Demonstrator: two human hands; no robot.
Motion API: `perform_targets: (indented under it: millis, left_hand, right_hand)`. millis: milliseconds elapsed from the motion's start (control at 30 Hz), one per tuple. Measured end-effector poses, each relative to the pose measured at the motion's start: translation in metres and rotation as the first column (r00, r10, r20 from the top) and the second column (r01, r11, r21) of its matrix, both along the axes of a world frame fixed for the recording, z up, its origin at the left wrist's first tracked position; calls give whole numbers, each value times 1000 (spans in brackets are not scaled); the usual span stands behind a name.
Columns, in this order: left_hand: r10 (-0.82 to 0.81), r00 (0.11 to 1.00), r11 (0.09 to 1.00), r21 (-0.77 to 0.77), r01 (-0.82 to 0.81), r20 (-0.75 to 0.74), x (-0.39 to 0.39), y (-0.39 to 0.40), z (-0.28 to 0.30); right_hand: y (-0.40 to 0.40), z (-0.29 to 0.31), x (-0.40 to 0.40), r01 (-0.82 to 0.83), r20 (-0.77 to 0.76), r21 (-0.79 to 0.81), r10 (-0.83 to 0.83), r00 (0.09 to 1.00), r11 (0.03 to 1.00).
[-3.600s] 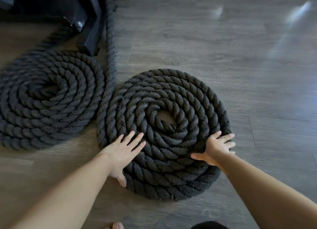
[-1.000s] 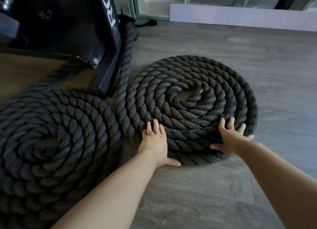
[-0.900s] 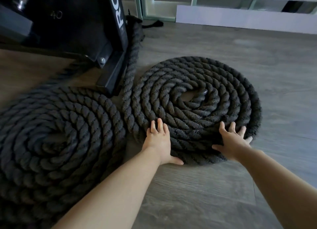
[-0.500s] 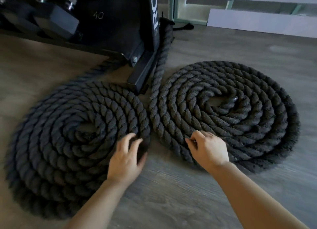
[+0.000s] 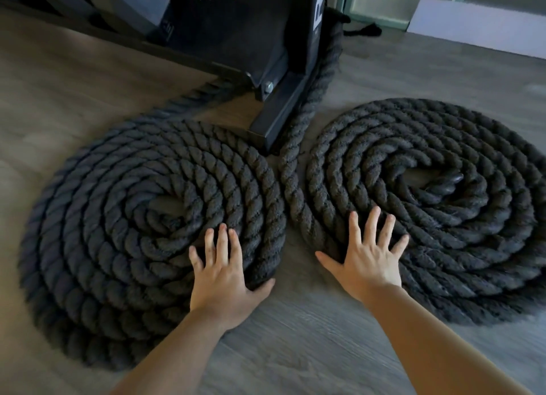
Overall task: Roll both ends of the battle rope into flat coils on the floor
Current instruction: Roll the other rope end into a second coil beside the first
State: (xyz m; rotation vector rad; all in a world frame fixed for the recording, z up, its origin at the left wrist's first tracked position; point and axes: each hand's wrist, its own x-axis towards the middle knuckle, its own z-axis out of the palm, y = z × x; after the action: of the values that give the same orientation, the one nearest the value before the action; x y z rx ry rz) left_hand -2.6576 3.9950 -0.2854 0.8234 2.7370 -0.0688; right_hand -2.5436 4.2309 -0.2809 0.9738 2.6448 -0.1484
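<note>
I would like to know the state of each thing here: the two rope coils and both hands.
Left coil: wound flat on the floor.
Right coil: wound flat, rope end at its centre.
Left hand: open, flat on the left coil.
Right hand: open, fingers spread on the right coil.

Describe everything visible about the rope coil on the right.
The right coil is thick, dark twisted rope, fuzzy-looking, wound into a flat spiral on the wood-look floor. A glossy capped end sits at its open centre. Its outer strand runs up beside the black rack foot. The right hand lies spread on its near-left edge.
</note>
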Motion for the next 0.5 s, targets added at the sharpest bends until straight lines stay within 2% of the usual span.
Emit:
perform_targets:
  millis: [200,333,400,433,500]
  left_hand:
    - [0,1000,999,-43,0,12,-20,-2,5]
    - [35,991,990,-142,-16,132,-28,7,25]
    - [37,981,988,-152,-8,188,-32,15,47]
    - [26,984,992,-122,-4,176,-33,21,61]
    - [-81,997,996,-50,80,-18,-33,33,87]
  right_hand:
    - [5,7,-9,17,60,-33,-15,998,999]
    - [9,34,-16,71,134,-194,-45,990,978]
    - [12,58,-20,112,97,-291,-87,991,950]
    - [14,72,-22,117,49,-309,-107,993,944]
    - [13,100,-25,70,-88,-242,-94,992,968]
